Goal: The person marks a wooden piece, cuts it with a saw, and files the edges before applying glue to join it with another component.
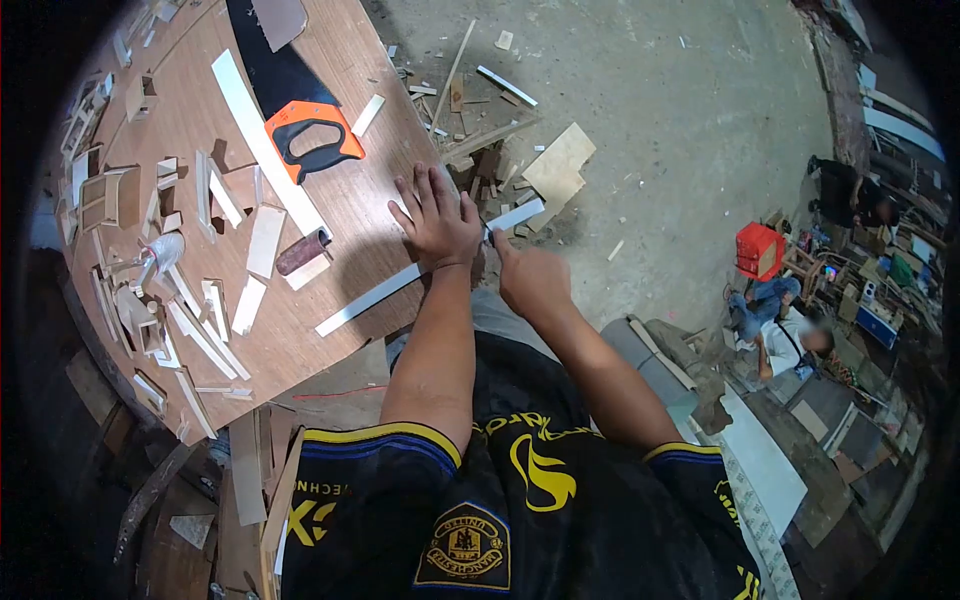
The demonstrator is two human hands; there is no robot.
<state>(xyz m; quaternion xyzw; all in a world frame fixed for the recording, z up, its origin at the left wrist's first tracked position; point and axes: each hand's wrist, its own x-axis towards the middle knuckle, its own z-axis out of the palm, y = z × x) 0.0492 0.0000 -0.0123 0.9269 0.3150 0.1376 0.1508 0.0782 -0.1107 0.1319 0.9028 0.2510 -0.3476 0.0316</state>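
A narrow white strip [372, 299] lies across the table corner, its far end sticking out past the edge. My left hand [440, 225] rests over it, fingers stretched and spread toward the tabletop, palm near the edge. Just beyond that edge, my right hand [533, 278] is closed beside the strip, index finger forward. A small dark and shiny tip shows at its fingertips, against the strip; the rest is hidden in the hand. Left of my hands lie an orange-and-black handsaw [316, 140], a longer white strip [262, 140] and a dark reddish-brown block [302, 253].
The wooden table [365, 215] carries several small wood pieces and a box-like wooden piece [108, 198] at left. Offcuts and a plywood piece [558, 165] litter the concrete floor. At right, a person [785, 340] sits near a red crate [760, 250]; another person [850, 195] is farther back.
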